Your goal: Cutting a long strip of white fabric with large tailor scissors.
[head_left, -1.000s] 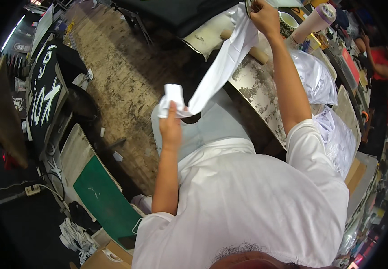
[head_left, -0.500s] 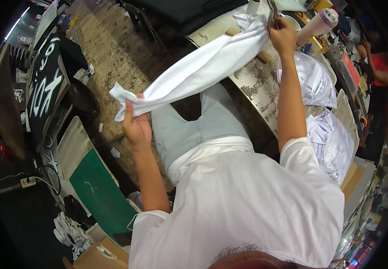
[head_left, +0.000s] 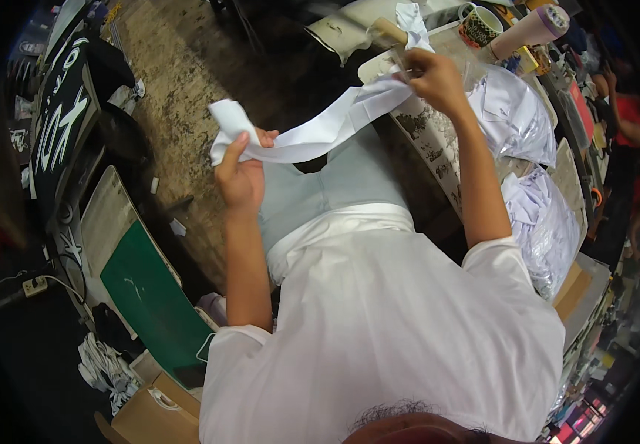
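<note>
A long white cloth (head_left: 320, 129) stretches between my two hands in front of my chest. My left hand (head_left: 240, 174) grips one bunched end at the left, above the floor. My right hand (head_left: 438, 80) holds the other end up by the edge of the work table (head_left: 438, 159), with more white fabric spilling above the fist. The cloth sags slightly in the middle over my grey trousers.
Clear bags of white garments (head_left: 516, 111) lie on the table at the right, with a patterned mug (head_left: 480, 26) and a pink roll (head_left: 531, 28) beyond. A green board (head_left: 150, 296) and a black printed sign (head_left: 61, 126) lean at the left. Cardboard boxes (head_left: 157, 414) sit below.
My left hand has swung out to the left and up, my right hand has come down from high overhead, so the cloth now hangs nearly level between them.
</note>
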The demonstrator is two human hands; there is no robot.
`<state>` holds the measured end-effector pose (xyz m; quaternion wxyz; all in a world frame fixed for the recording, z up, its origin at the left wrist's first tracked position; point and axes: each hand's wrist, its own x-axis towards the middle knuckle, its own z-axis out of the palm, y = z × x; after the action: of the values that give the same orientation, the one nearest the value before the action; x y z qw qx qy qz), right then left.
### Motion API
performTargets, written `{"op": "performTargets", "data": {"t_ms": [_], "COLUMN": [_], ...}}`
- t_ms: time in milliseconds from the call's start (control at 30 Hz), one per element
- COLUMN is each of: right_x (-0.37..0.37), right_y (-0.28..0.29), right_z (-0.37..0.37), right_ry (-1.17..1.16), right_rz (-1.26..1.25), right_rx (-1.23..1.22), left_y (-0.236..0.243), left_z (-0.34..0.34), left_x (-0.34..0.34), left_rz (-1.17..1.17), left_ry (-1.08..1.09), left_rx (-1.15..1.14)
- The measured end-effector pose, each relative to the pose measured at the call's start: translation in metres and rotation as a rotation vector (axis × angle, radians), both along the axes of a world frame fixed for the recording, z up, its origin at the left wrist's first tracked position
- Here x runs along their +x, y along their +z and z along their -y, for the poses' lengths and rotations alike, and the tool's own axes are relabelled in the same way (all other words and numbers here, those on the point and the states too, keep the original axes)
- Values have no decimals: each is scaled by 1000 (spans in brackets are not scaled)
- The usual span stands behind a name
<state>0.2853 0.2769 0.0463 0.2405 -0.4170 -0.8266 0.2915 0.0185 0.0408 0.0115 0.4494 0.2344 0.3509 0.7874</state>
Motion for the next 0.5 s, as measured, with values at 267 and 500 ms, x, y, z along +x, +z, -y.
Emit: {"op": "performTargets", "data": {"t_ms": [267,500], "right_x": [-21,-21], "right_y": [-54,-58], "right_z": [-19,-14], "right_ry": [38,-61], "right_rz": [88,-12], "right_rx": [145,-55], "left_y": [-51,-87], "left_z": [-85,-143], "left_x": [52,82], "left_rz": [-570,-907], "left_ry": [-12,-147], "left_rx": [-355,-490]}}
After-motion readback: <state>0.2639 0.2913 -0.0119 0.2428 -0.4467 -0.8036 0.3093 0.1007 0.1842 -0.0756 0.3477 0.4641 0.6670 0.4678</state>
